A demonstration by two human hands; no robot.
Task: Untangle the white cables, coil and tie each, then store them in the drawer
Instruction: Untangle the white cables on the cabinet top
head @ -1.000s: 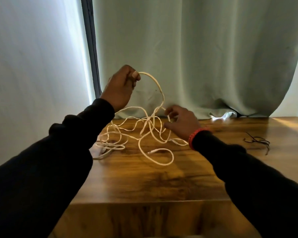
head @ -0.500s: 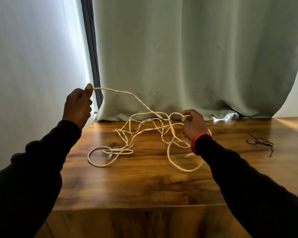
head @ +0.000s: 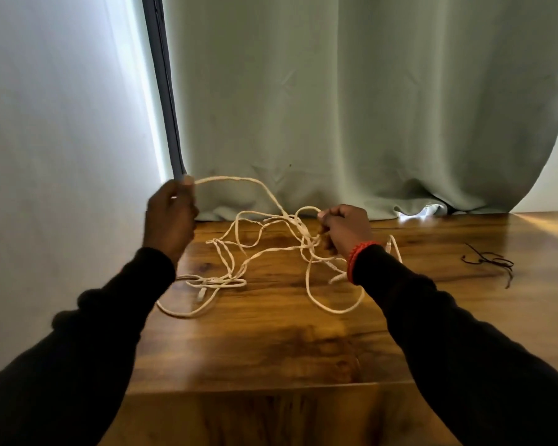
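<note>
Judging by their slack loops, the white cables (head: 271, 252) are light, limp and snag-prone, sprawled at the surface's (head: 271, 349) centre. Left hand (head: 169, 217) at 10 o'clock pinches a raised strand; right hand (head: 345, 228) at 2 o'clock clenches the knot. Grip near crossings. Dark ties (head: 490, 260) lie at 3 o'clock, a curtain (head: 351, 107) at 12.

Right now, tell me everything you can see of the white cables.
The white cables are thin, cord-like and tangled together in loose crossing loops on the wooden table. The left hand holds one strand lifted off the table, arching toward the knot. The right hand has its grip on strands at the knot. Slack loops lie flat at both sides; a small connector shows near the left loop.
</note>
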